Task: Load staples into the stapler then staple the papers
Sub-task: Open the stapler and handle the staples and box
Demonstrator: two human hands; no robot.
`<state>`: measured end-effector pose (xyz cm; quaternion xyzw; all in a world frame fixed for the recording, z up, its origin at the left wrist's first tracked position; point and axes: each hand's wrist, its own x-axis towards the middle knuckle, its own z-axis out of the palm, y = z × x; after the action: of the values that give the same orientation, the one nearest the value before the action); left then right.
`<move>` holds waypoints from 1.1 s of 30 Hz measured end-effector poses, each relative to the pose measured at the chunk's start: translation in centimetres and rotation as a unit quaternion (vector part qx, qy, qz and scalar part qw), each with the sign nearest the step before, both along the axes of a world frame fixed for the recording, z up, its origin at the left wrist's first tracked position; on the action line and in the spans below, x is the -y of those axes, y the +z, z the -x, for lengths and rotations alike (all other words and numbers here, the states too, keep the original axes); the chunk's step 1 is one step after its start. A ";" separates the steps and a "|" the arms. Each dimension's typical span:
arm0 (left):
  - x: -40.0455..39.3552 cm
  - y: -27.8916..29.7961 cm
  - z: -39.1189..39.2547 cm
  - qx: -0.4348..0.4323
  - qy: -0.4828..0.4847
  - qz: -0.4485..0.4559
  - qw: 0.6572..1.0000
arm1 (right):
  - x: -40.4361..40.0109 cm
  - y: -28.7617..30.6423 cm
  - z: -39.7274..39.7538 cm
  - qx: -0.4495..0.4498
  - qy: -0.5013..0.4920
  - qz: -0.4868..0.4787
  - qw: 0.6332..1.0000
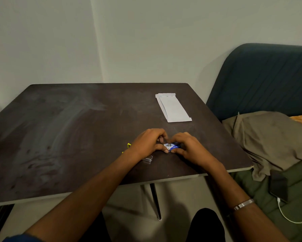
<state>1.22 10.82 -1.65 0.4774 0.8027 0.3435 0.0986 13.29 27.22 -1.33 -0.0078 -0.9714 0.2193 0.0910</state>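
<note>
Low in the frame's centre, both hands meet over a small blue-and-white staple box (172,147) just above the worktop (68,133). The left hand (147,143) has its grip clamped on the box's left end; the right hand (187,145) pinches the right end, thumb beneath. The step looks like opening the box to get a strip out.

Partly under the left wrist lies a metal piece (148,158), probably the stapler or part of it, with a yellow bit (128,145) showing left of that hand — too hidden to tell more.

Risk: a jerky pull could scatter staples, and the near edge is close, so they might drop to the floor.

Further up and right, the folded papers (173,108) lie well apart. The left side offers wide open room.
</note>
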 end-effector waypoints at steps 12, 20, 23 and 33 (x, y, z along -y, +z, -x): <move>2.1 1.6 0.9 -0.006 -0.014 0.046 0.999 | 0.4 0.4 -0.7 0.031 -0.001 0.024 0.999; 10.4 1.6 2.2 0.067 0.019 0.058 0.996 | 3.7 0.3 -0.1 0.007 -0.019 0.043 0.999; 11.4 0.4 1.7 0.050 0.006 0.048 0.998 | 5.3 0.5 0.5 0.000 -0.009 0.052 0.999; 12.0 -1.4 0.1 0.009 0.070 -0.056 0.996 | 8.9 0.6 2.3 -0.003 0.042 0.047 0.998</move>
<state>1.11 -1.21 -3.09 0.4220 0.8127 0.3981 0.0543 11.00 18.33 -0.70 0.0295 -0.9592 0.2685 0.0838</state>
